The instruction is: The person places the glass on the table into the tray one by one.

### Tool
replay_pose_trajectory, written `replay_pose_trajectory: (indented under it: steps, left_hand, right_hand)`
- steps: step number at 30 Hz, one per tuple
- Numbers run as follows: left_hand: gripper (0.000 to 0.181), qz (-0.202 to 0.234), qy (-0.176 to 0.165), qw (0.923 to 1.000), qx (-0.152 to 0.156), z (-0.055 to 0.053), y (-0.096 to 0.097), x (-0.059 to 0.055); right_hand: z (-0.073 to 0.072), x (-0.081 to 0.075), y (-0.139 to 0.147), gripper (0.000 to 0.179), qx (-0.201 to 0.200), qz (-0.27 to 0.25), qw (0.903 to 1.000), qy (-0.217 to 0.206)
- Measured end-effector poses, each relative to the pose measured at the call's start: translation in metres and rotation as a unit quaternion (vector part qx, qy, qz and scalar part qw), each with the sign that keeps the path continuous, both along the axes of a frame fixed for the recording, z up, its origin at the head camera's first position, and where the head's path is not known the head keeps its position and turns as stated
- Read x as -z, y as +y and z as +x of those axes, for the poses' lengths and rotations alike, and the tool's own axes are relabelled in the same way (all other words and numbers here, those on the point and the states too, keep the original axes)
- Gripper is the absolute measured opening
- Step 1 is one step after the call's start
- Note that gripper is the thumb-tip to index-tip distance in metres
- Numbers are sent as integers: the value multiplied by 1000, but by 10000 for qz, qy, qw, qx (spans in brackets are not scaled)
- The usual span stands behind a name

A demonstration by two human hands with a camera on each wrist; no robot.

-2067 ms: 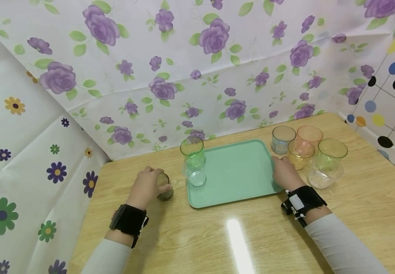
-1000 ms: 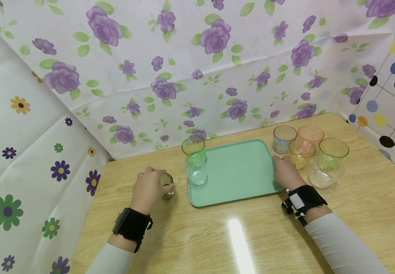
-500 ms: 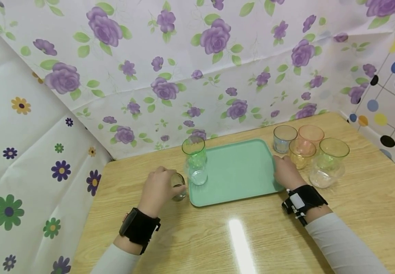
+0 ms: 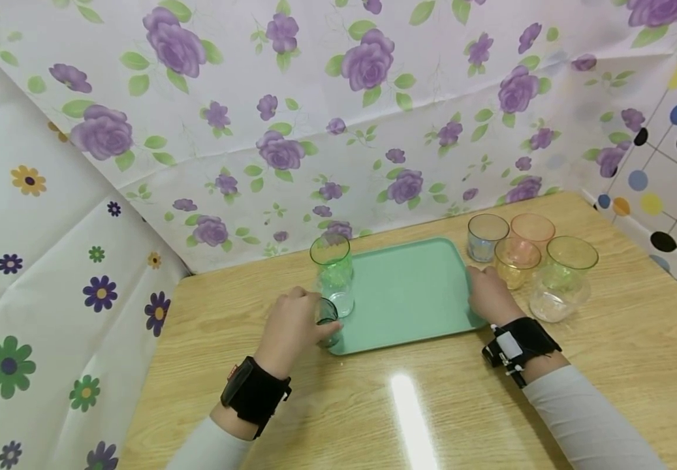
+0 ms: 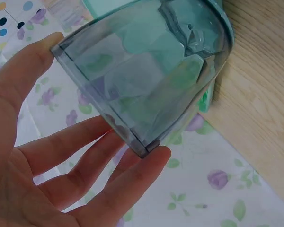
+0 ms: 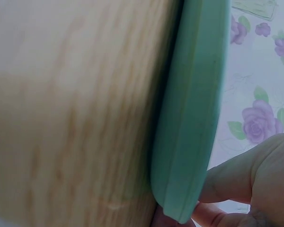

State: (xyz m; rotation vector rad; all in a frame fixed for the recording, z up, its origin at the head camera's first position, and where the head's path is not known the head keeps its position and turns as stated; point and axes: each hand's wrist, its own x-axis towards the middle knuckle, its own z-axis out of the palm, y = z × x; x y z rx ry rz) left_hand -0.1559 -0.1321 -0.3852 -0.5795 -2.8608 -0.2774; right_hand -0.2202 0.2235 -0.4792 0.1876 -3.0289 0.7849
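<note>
My left hand (image 4: pixel 292 326) pinches the rim of a smoky grey, faceted tumbler (image 5: pixel 137 71), with the thumb on one side and fingers on the other. In the head view this tumbler is over the left front corner of a green tray (image 4: pixel 409 294); whether it touches the tray I cannot tell. My right hand (image 4: pixel 489 294) grips the tray's right edge, and the right wrist view has thumb and fingers at the tray's rim (image 6: pixel 194 118). Along the tray's left side stand a green tumbler (image 4: pixel 332 261) and, before it, a clear tumbler (image 4: pixel 343 304).
Right of the tray is a group of tumblers: blue (image 4: pixel 484 243), pink (image 4: pixel 533 228), amber (image 4: pixel 514 269), yellow-green (image 4: pixel 572 254) and clear (image 4: pixel 550 305). A flower-printed sheet (image 4: pixel 279 150) hangs behind the wooden table (image 4: pixel 338 418), with patterned sheets at both sides.
My left hand has moved right with the grey tumbler, from the bare table left of the tray to over its front left corner. My right hand has stayed at the tray's edge.
</note>
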Motion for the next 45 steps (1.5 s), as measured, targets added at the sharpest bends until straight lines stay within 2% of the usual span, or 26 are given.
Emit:
replay_pose_trajectory:
  steps: [3,7,16,21,28,36,45]
  left_hand:
    - [59,33,-43,10000,61,2,4,1]
    - [63,-25,-62,9999,119,3,8,3]
    - [61,-4,-259,9996,145,6,20,6]
    - [61,-225,-207,9995,102,7,24,11]
    - [59,-301,-31,9995,77,6,26,16]
    - [58,-284,-166,9995,-40,7,27,16]
    - [57,-355,286,9989,74,9,27,23]
  right_hand:
    - [0,-1,0,55,10,-25,10000,-34]
    - [1,-1,0,55,7,-34,10000,-56]
    - [0,0,1,56,13,-29,10000,-51]
    - [0,0,1,56,12,-47,10000,-38]
    - [1,1,1,55,11,-58,9999,102]
    - [-1,2,1,57,10,-46,10000,-58]
    - [-2,2,2,57,33,21,10000,-27]
